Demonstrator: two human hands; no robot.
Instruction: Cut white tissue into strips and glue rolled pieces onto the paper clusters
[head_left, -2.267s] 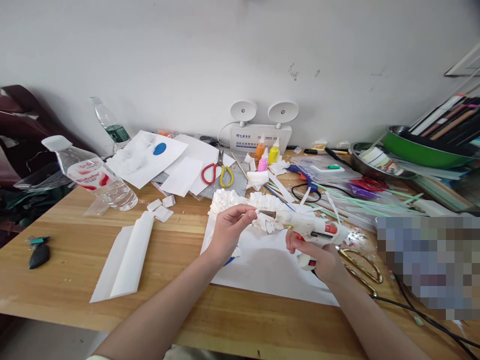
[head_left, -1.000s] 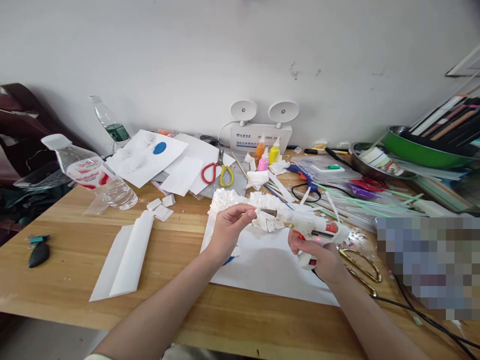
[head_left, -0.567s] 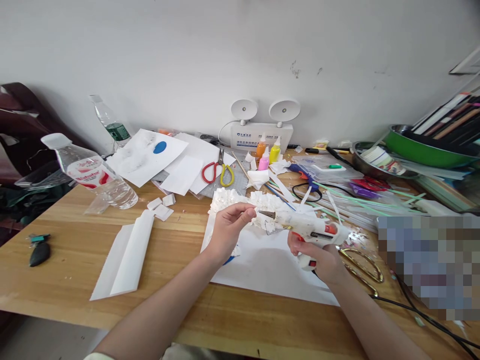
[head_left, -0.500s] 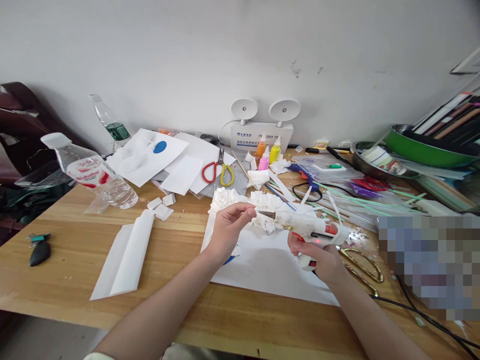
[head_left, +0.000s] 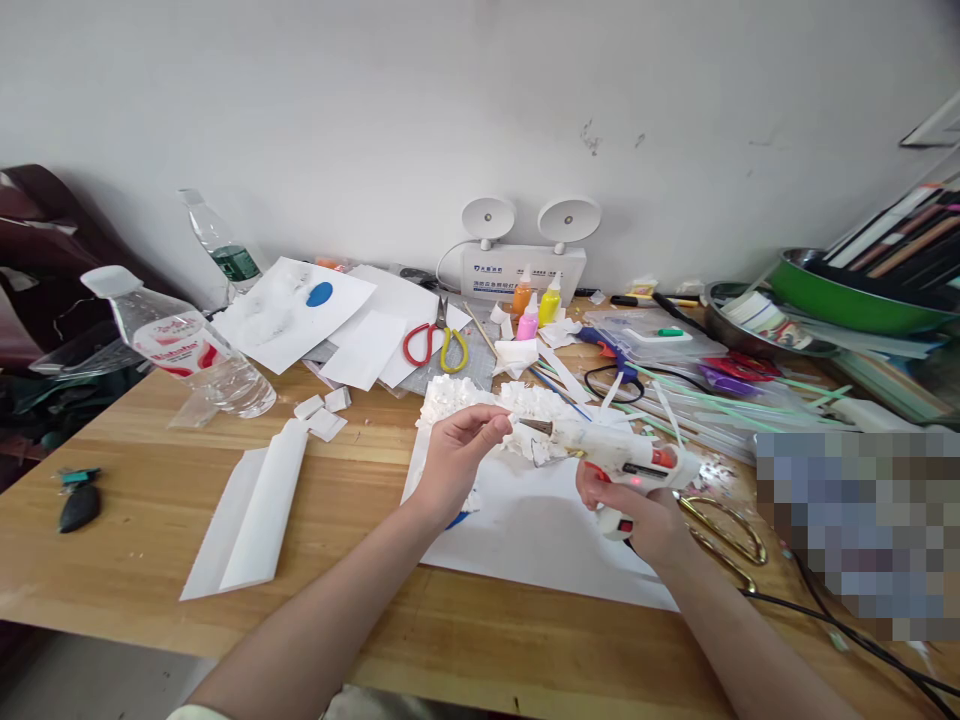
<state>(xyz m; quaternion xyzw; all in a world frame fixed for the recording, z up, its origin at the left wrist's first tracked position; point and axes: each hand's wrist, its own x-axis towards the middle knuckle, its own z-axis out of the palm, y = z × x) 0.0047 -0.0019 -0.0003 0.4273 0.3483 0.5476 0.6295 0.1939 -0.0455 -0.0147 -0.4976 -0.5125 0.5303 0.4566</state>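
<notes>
My right hand (head_left: 637, 515) is wrapped around the handle of a white hot glue gun (head_left: 626, 455), a finger at its orange-red trigger. The metal nozzle points left, toward my left hand (head_left: 461, 450). That hand is closed in a pinch, with a small white piece (head_left: 512, 421) at its fingertips, close to the nozzle tip. I cannot make out what kind of piece it is. Below both hands lies a white sheet (head_left: 540, 545). Crumpled white bits (head_left: 450, 397) are heaped along its far edge, and a bit of blue (head_left: 456, 520) shows beside my left wrist.
Gold-handled scissors (head_left: 727, 530) and black cables (head_left: 840, 630) lie at the right. Red-and-yellow-handled scissors (head_left: 442, 340), paint bottles (head_left: 527, 322) and an emergency light (head_left: 525, 270) are at the back. At left are a water bottle (head_left: 187, 350) and folded paper (head_left: 255, 520).
Almost nothing differs. The glue gun has shifted very slightly to the right, while my left hand keeps its pinch in the same place.
</notes>
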